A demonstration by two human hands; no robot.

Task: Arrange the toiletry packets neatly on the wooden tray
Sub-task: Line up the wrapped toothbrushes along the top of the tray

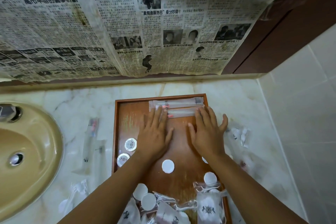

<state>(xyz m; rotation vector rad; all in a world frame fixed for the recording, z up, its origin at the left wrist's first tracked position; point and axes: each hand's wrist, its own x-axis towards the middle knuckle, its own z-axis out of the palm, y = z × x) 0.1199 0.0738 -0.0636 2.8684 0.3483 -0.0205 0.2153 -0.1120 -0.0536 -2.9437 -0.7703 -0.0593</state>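
A pale marble countertop point(241, 96) meets the back wall, where yellowed newspaper point(127, 23) hangs beside a dark brown frame point(276, 42). A beige sink point(36, 151) with a chrome drain point(16, 158) sits at the countertop's left edge. White tiles point(300, 87) cover the right wall.

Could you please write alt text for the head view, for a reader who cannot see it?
A person's left hand and right hand rest flat on long clear packets at the far end of a wooden tray on a marble counter. Round white packets and drawstring pouches lie scattered at the tray's near end, and a beige sink sits to the left.
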